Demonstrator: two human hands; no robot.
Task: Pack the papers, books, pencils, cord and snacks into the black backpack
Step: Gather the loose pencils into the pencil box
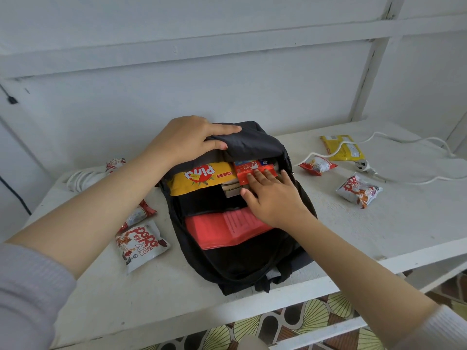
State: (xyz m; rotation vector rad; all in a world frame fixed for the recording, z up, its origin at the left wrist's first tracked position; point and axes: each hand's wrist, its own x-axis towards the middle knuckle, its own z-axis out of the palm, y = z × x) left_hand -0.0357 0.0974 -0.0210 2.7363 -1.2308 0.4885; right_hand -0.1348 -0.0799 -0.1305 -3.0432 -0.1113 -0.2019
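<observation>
On white table (pixel 353 236), open black fabric backpack (pixel 252 145), left grip (pixel 184 140) clenched on its top flap, right grip (pixel 275 198) flat-fingered, pressing red cardboard pencil box (pixel 246 169) inside, beside yellow foil snack bag (pixel 199 176)

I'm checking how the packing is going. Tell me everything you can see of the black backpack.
The black backpack is soft dark fabric and lies flat on the white table with its main zip open wide. The left hand grips the top flap and holds it up. Inside are a yellow snack bag, a red pencil box that the right hand presses with straight fingers, and red papers lower down.
</observation>
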